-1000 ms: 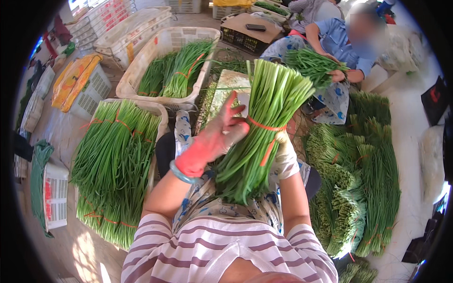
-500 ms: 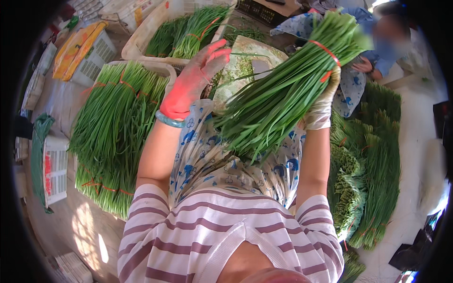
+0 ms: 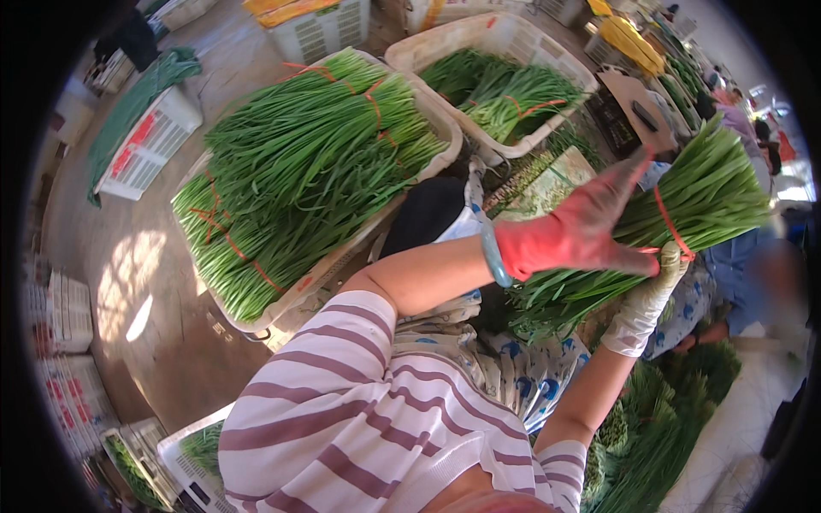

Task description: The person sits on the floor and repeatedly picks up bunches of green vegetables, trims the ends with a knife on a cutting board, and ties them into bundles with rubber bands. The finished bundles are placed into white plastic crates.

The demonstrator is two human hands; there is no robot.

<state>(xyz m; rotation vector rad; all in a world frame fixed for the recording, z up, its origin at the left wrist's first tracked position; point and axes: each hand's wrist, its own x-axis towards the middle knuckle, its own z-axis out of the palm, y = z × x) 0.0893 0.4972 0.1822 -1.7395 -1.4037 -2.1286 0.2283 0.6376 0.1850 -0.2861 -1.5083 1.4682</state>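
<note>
Head view, at the far left: a green cloth drapes over a white crate on the brown floor, where sunlight falls in bright patches. Next comes a large pale crate heaped above its rim with long green stalks, bundled in red-orange bands. Just beyond it, a second pale crate contains a few more banded bundles, lying below its rim. The person's left hand, in a red glove with a bluish bracelet at the wrist, reaches across to the right; its grip is spread wide, thumb well apart from the fingers, and encloses nothing. The fingers overlap the held bundle in this view, but whether they touch it I cannot tell. That bundle slants above the patterned apron, cut ends toward the upper right and leaf tips toward the lower left, with a red-orange band around it. The right hand, in a cream glove, has its grip closed on the bundle at the band, supporting it from below; most of its fingers are hidden. Rightmost, a blue-clad co-worker sits near more green stalks piled at the lower right.
</note>
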